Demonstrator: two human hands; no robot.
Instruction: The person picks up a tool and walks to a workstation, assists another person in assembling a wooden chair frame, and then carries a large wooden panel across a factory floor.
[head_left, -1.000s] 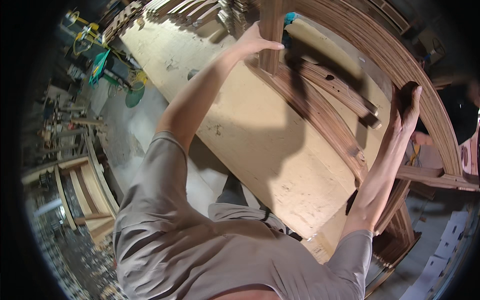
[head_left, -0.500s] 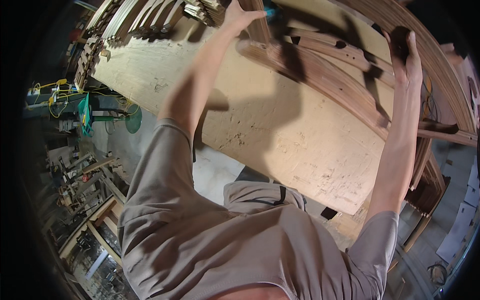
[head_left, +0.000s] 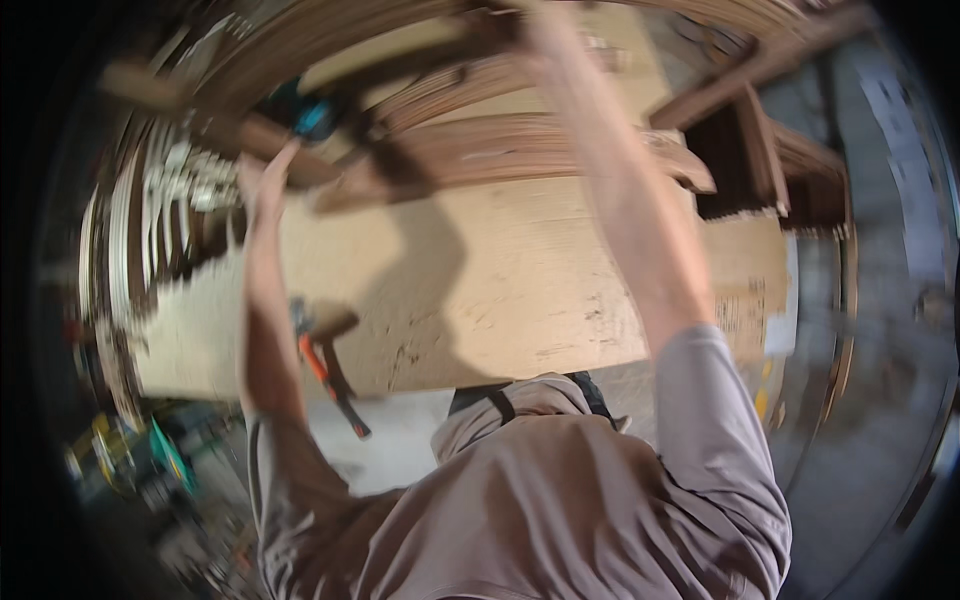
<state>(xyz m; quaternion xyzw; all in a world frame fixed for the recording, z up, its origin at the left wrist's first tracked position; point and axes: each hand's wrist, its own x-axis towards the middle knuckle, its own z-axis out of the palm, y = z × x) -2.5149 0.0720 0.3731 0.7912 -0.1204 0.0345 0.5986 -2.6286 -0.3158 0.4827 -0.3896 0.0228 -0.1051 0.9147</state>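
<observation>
Across the pale wooden surface, curved brown pieces are laid near a large brown frame, whose post is clasped by the fingers of the left hand. Whether the right hand's blurred fingers are closed cannot be told. Nearby, an orange-handled hammer is seen.

This looks like a woodworking shop: a broad, marked table carries curved brown wooden parts, with a large brown wooden frame over them. Pale curved slats are stacked at the left, and a hammer lies at the near edge, its orange-and-black handle overhanging.
</observation>
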